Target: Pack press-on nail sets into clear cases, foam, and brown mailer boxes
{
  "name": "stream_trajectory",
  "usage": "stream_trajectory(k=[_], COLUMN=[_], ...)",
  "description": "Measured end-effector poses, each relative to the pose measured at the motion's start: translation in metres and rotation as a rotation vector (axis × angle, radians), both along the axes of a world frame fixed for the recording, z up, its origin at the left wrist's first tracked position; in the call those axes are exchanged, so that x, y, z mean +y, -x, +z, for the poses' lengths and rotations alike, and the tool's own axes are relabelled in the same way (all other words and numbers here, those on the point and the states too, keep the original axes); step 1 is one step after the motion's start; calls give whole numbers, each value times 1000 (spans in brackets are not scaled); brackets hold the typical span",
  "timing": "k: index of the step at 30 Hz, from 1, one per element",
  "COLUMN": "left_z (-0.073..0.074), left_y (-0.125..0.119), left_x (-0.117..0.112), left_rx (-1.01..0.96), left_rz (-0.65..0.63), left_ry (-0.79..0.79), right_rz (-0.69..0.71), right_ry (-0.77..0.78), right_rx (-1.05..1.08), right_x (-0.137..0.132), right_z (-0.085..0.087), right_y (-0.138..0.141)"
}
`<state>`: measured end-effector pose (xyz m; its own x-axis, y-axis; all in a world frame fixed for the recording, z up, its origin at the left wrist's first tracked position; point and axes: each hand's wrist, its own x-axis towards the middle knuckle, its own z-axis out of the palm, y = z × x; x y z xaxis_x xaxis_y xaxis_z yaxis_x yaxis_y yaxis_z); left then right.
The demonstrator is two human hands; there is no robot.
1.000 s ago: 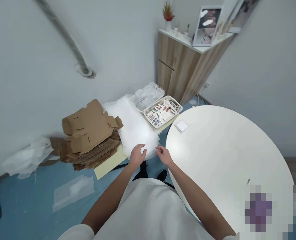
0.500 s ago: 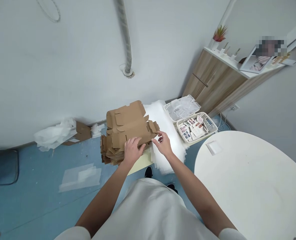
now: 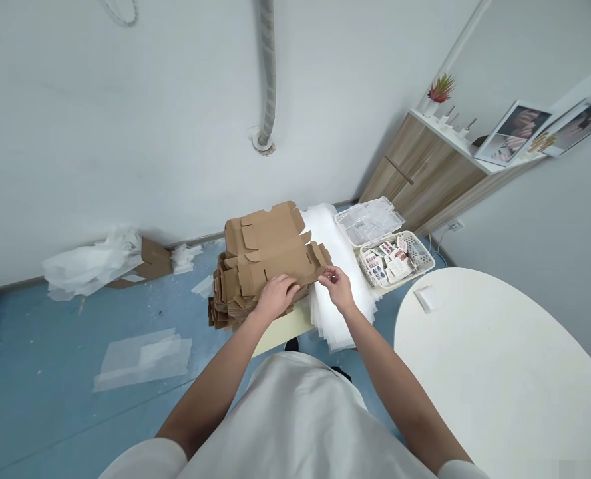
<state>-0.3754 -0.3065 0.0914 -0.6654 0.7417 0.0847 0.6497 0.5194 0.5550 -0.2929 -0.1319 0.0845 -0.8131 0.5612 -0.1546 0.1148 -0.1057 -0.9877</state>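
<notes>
A stack of flat brown cardboard box blanks (image 3: 263,266) lies on a low surface in front of me. My left hand (image 3: 275,298) rests on the near edge of the top blank, fingers curled over it. My right hand (image 3: 336,286) pinches a flap at the blank's right corner. Just right of the cardboard is a pile of thin white foam sheets (image 3: 333,279).
Two white baskets (image 3: 398,256) with small packets stand behind the sheets. A round white table (image 3: 500,372) with a small white pad (image 3: 426,298) is at the right. A wooden cabinet (image 3: 435,173), clear bags (image 3: 140,356) and white wrapping (image 3: 90,263) lie on the blue floor.
My view swung left from the white table to the cardboard stack. Both hands moved from above the foam sheets onto the top cardboard blank and closed on its edge.
</notes>
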Motion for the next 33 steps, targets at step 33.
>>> stream_trajectory(k=[33], left_z=[26], left_y=[-7], left_x=[-11], left_rx=[293], left_rz=[14], left_ry=[-64], right_rz=[-6], right_ry=[-233], right_rx=[-6], right_x=[-13], right_z=[48], right_y=[7])
